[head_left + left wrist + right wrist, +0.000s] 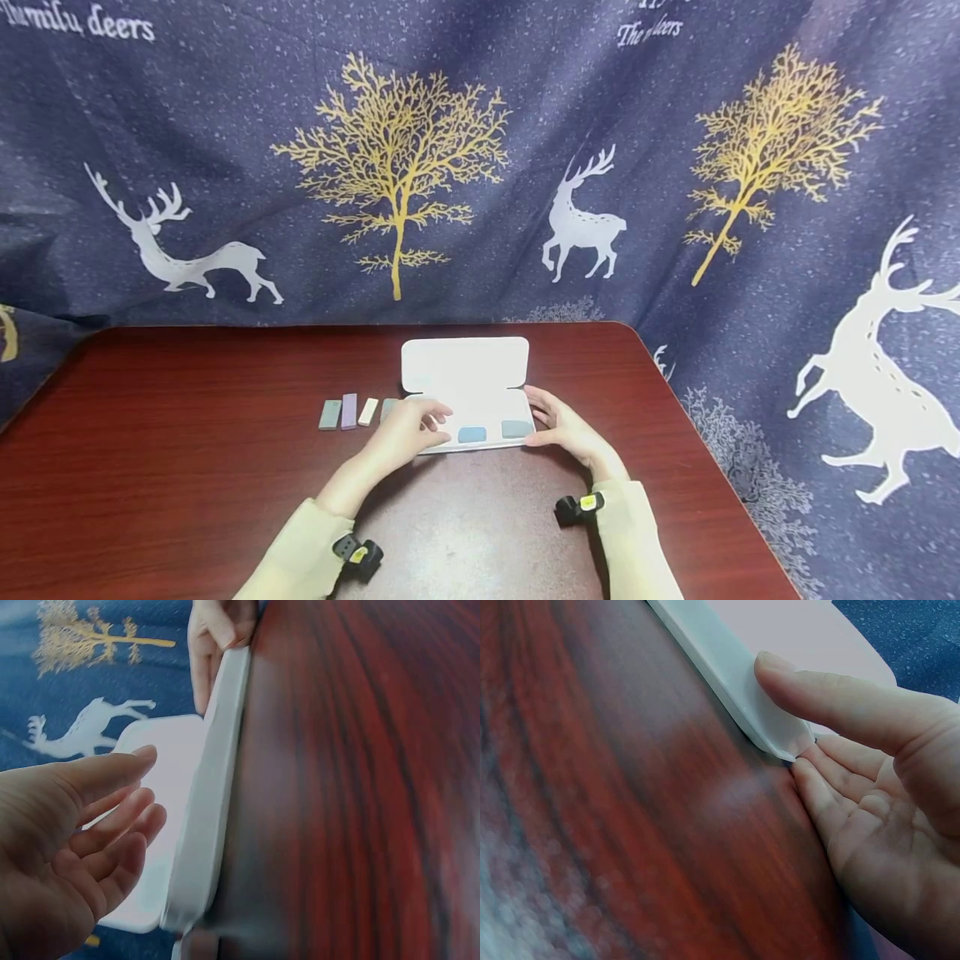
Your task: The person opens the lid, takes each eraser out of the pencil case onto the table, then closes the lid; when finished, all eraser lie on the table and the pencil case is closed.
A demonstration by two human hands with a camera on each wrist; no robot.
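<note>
Gripping the 3 o'clock end of an open white case (pixel 467 408), the person's right hand (pixel 567 431) has its thumb over the rim, fingers at the outer wall. Left hand (pixel 407 429): unclenched, fingers loosely bent, over the case's 9 o'clock portion; I see nothing in its grasp. Case lies on a reddish-brown table (pixel 157 492), lid (pixel 465 362) spread toward 12, person at 6. Inside: blue block (pixel 472 434) near 6 o'clock, grey-green block (pixel 516 429) near 4. Outside, toward 9, a row read inward: green block (pixel 329 415), purple block (pixel 349 412), white block (pixel 368 412), grey block (pixel 387 408), the last partly hidden by the left hand. Deer-print curtain (pixel 487 267) hangs beyond, at 12.
</note>
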